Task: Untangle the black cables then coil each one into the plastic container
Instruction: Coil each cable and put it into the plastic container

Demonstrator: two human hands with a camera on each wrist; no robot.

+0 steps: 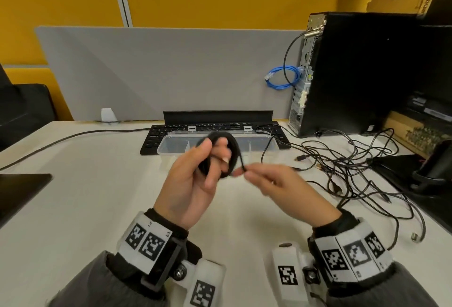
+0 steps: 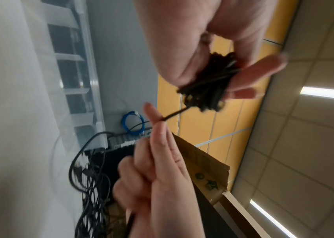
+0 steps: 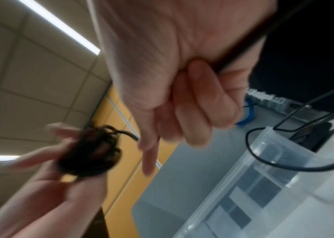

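Left hand point(image 1: 193, 179) grips the coil point(image 1: 231, 152); right hand point(image 1: 276, 182), at 3 o'clock, pinches the cable tail point(image 1: 242, 163); advise steady tension, tucking the end before boxing.

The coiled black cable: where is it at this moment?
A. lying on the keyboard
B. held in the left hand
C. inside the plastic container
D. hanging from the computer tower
B: the left hand grips the coiled black cable above the table, while the right hand pinches its loose end.
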